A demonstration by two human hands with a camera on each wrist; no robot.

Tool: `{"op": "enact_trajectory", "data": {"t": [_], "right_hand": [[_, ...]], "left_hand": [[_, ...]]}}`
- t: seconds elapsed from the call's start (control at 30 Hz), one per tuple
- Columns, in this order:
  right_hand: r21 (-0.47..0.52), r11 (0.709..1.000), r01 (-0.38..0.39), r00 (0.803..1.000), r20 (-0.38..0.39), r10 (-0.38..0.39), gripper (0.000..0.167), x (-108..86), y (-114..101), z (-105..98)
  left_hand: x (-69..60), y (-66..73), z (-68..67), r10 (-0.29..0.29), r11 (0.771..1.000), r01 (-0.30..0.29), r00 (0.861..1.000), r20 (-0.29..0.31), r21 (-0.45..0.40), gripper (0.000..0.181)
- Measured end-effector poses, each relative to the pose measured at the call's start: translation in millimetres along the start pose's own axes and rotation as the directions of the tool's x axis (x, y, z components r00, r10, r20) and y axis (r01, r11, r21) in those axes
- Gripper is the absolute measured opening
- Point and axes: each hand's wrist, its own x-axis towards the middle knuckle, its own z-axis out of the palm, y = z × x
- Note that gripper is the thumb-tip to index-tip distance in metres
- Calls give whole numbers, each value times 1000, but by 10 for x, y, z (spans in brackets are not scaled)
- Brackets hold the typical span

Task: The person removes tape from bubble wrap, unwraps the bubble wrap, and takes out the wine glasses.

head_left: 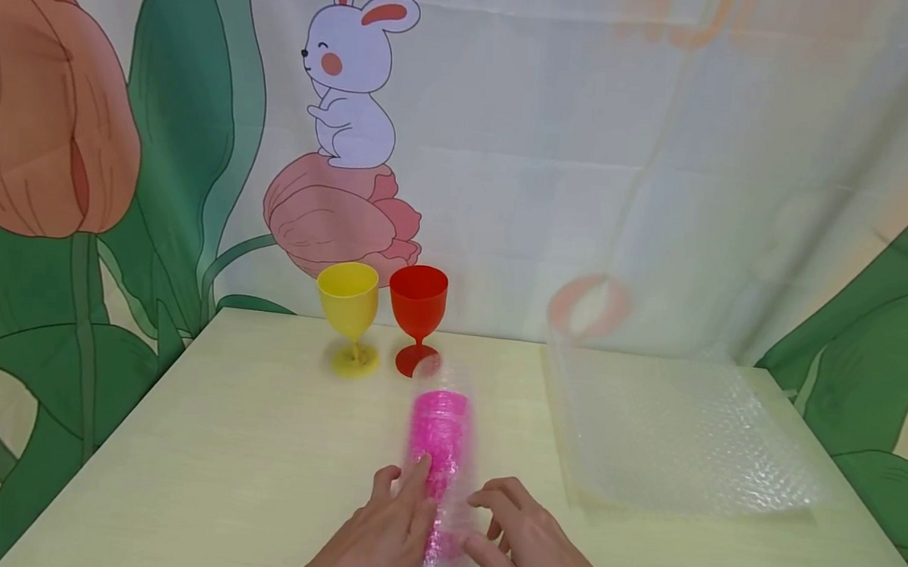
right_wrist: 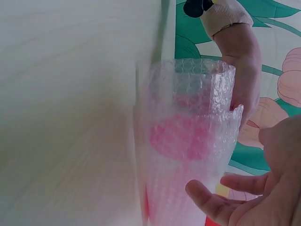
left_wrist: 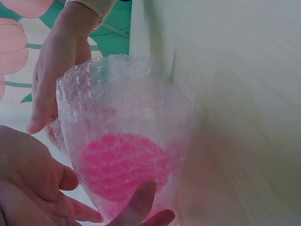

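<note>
A pink goblet lies on its side on the table, rolled in clear bubble wrap. Its round foot shows through the layers in the left wrist view, facing the near end of the roll. My left hand rests on the left and top of the roll, fingers extended along it. On the right side, my right hand is held beside the wrap with loosely bent fingers and grips nothing. Whether its fingertips touch the wrap I cannot tell.
A yellow goblet and a red goblet stand upright at the table's back edge, just beyond the roll. Flat bubble wrap sheeting lies on the right part of the table. A printed cloth hangs behind.
</note>
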Motion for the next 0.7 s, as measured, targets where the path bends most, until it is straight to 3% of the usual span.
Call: {"op": "enact_trajectory", "data": {"t": [0.03, 0.13, 0.23, 0.27, 0.33, 0.47, 0.6, 0.7], "right_hand": [[-3, 1000, -3, 1000, -8, 3, 46, -3, -9, 7], [6, 990, -138, 990, 26, 137, 56, 9, -63, 28], [-12, 961, -275, 958, 76, 275, 74, 17, -99, 55], [-27, 958, -286, 955, 80, 287, 78, 14, -100, 62], [-63, 967, -247, 965, 71, 251, 86, -4, -83, 73], [-95, 977, -192, 979, 56, 198, 86, -27, -64, 92], [-62, 950, -306, 946, 90, 311, 84, -18, -100, 116], [-59, 946, -320, 941, 99, 324, 80, -25, -100, 114]], "left_hand": [[-1, 2, 2, 21, 1000, -21, 1000, -4, -8, 67], [-7, 10, 11, 61, 998, -61, 998, -11, -34, 65], [-7, 24, 23, 87, 995, -88, 996, -27, -46, 65], [-2, 34, 25, 76, 996, -77, 997, -20, -50, 67], [12, 53, 31, 48, 997, -49, 999, -9, -54, 70], [42, 88, 46, -31, 998, 33, 999, 25, -52, 85], [63, 103, 62, -75, 997, 76, 997, 31, -30, 99], [73, 111, 66, -101, 995, 102, 994, 37, -12, 104]]}}
